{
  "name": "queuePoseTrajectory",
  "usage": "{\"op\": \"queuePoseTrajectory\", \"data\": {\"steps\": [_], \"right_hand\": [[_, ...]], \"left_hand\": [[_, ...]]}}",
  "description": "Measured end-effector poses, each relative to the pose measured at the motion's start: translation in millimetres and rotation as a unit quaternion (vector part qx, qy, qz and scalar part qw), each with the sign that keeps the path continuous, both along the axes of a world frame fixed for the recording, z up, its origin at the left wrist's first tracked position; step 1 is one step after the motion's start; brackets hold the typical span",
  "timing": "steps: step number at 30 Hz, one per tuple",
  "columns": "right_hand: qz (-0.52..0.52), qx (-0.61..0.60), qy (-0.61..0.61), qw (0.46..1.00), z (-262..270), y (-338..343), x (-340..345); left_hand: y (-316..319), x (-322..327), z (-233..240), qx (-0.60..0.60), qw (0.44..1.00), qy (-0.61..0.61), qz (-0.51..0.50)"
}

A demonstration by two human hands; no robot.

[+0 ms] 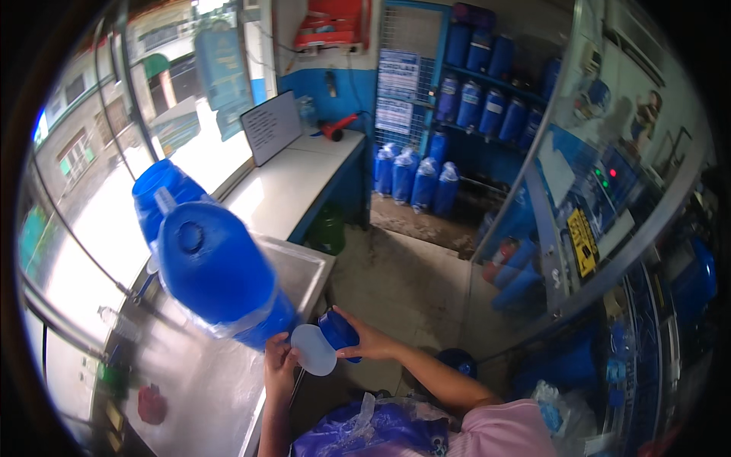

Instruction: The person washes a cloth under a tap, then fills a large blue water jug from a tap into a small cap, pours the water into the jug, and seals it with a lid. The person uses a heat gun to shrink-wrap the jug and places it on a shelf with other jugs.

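My left hand [280,357] pinches the edge of a translucent white plastic disc [314,349] between thumb and fingers. A round blue screw cap [339,336] is in my right hand [362,337], held on its side right against the disc. Both hands are close together past the edge of a stainless steel counter [194,383]. Just beyond them a large blue plastic water container [217,257] stands on the counter, with clear plastic film around its lower part. Behind that is another blue container [151,185].
A red object [152,404] lies on the steel counter. A whiteboard [271,128] and a red heat gun [338,127] sit on the white-topped counter. Wrapped blue containers [424,180] stand on the floor at the back. A glass partition [548,200] runs along the right.
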State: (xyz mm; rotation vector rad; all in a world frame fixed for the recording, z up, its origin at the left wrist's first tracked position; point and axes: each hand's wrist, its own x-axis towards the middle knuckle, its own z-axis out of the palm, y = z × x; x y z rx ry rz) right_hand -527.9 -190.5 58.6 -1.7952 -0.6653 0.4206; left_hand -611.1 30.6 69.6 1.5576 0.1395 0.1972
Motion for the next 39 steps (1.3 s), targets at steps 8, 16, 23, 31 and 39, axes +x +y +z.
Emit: {"op": "queuePoseTrajectory", "data": {"steps": [8,16,23,31,39], "right_hand": [[-0.223,-0.054,-0.037,0.973,4,-120,-37],[-0.411,-0.072,-0.038,0.908,-2,-172,-70],[-0.473,-0.099,-0.048,0.874,1,-197,-74],[-0.505,-0.102,-0.131,0.847,12,-238,-64],[-0.464,-0.135,-0.233,0.844,38,-326,-74]], "left_hand": [[-145,74,11,-0.147,0.951,0.072,-0.261],[-230,115,6,-0.096,0.888,0.132,-0.431],[-282,132,0,0.0,0.867,0.067,-0.493],[-328,140,10,-0.065,0.882,0.039,-0.466],[-399,138,49,-0.098,0.828,0.128,-0.538]]}}
